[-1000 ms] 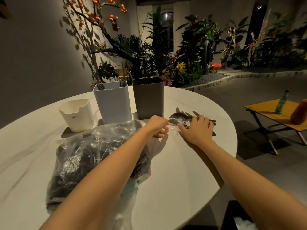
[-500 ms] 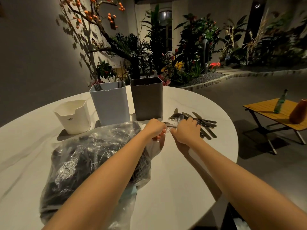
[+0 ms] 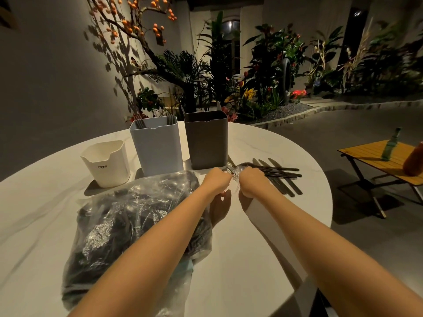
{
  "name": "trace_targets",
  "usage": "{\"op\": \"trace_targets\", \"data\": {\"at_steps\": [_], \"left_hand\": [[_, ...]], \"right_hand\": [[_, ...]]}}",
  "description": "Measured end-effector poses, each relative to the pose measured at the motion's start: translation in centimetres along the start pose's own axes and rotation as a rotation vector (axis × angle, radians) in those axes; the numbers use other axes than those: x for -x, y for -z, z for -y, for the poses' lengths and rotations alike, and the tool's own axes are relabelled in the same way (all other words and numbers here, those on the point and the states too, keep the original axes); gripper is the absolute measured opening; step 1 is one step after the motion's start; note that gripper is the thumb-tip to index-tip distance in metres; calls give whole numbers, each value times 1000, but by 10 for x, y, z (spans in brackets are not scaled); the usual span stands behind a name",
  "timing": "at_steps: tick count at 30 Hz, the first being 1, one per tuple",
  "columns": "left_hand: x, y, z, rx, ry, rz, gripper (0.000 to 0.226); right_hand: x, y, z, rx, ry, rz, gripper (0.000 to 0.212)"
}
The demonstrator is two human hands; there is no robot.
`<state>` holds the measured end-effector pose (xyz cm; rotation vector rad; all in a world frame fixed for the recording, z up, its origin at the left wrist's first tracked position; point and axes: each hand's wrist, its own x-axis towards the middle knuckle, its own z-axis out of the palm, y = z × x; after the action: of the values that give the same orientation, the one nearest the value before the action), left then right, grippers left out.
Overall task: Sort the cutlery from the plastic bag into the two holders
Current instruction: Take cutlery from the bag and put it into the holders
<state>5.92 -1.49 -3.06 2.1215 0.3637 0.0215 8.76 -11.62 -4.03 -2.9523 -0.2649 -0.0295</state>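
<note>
Cutlery wrapped in clear film [image 3: 234, 171] sits between the two hands, just in front of the dark holder [image 3: 206, 140]. Left hand [image 3: 217, 180] and right hand [image 3: 253, 181] are both curled, each pinching an end of the wrapped piece above the round white table [image 3: 263, 236]. Dark knives [image 3: 280, 177] lie just beyond the right hand. Left of the dark holder stand the pale holder [image 3: 156, 146] and a small white cup [image 3: 106, 163]. Under the left forearm lies the plastic bag [image 3: 128, 220].
</note>
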Motion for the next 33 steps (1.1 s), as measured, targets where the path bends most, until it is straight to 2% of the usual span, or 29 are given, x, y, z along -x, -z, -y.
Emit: {"op": "trace_targets", "data": {"at_steps": [5,10,13,16,18,22,28,33], "left_hand": [[-4,4,0,178,76,35,19],[1,4,-8,316,157,93,23],[-1,3,-9,362,193,56,20],[-9,2,-3,340,172,-84,14],[-13,3,-1,257,141,-164,13],[-11,2,-1,231,103,-74,13],[-7,-1,-1,265,103,-35,11],[-2,1,-1,304,94,-19,12]], "right_hand": [[6,-4,2,-34,-14,-48,44],[1,-5,-1,-188,-1,-30,43],[2,-4,1,-237,-17,-60,55],[2,-5,3,-189,-53,-76,59],[1,-4,5,-162,-79,-100,53],[-3,3,5,-42,-96,-67,35],[-1,6,3,163,21,10,40],[13,4,1,136,4,2,32]]}}
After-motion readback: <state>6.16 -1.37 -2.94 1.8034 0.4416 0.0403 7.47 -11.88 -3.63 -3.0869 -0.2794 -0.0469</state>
